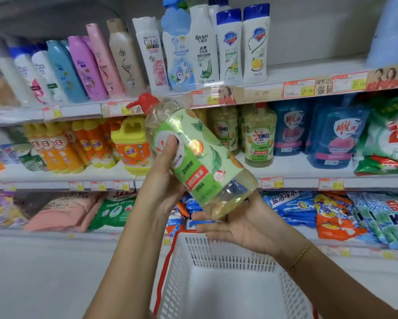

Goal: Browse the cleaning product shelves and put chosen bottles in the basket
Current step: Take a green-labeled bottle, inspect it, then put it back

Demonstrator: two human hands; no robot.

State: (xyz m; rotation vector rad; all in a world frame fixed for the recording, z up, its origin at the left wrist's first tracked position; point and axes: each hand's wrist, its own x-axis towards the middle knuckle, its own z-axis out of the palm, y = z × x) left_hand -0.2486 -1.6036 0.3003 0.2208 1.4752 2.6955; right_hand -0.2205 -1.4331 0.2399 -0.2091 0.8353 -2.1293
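Note:
A clear pump bottle of yellowish liquid, with a green label and a red pump top, is tilted in front of the shelves, its pump pointing up and left. My left hand grips its left side, thumb on the label. My right hand lies palm up under the bottle's base and supports it. Below both hands is a white plastic basket with a red rim; the part of it in view holds nothing.
The top shelf holds shampoo bottles. On the middle shelf stand matching green-label bottles, a yellow jug, orange bottles and blue refill pouches. The lowest shelf holds detergent bags.

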